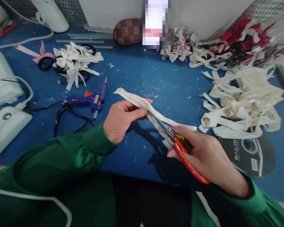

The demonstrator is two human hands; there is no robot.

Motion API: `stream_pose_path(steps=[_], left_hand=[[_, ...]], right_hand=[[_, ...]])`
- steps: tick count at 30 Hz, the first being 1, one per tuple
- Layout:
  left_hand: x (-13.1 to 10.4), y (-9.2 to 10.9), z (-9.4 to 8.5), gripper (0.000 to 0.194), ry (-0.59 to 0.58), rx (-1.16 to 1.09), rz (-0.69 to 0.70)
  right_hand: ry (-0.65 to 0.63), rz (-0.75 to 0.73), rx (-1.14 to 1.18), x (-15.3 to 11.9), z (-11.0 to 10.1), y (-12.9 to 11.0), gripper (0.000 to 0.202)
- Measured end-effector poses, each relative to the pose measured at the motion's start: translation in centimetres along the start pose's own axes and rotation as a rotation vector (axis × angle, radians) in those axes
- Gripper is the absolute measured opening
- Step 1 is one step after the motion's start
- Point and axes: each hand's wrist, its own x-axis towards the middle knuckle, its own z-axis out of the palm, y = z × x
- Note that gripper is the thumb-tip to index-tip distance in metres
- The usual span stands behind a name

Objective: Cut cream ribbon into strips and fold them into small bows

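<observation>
My left hand (124, 117) pinches a white fabric ribbon (138, 100) between thumb and fingers, above the blue table. One gathered end of the ribbon points up and left; two tails run down to the right. In my right hand (207, 154) is a pair of pliers-like scissors with red handles (188, 165). Their narrow metal blades lie along the ribbon tails and reach toward my left thumb. Whether the blades are closed on the ribbon I cannot tell. Something yellow and purple shows by the handles, partly hidden by my fingers.
A blue glue gun (92, 99) with a black cord lies left of my hands. Behind it are white bows with black hair ties (73, 61). Cut cream ribbons (243, 101) are heaped at right, over a black spool (267, 157). A checkered case (127, 31) stands at the back.
</observation>
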Motion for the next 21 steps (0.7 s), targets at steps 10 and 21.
stream_pose_path(steps=[10,21], left_hand=[[-0.04,-0.20,0.06,0.029,-0.051,-0.021,-0.017],[0.05,-0.13,-0.03,0.025,-0.068,-0.038,-0.023]], right_hand=[[-0.035,-0.002,0.026,-0.13,-0.16,-0.13,0.036],[-0.036,0.016,0.061,-0.02,-0.05,-0.04,0.034]])
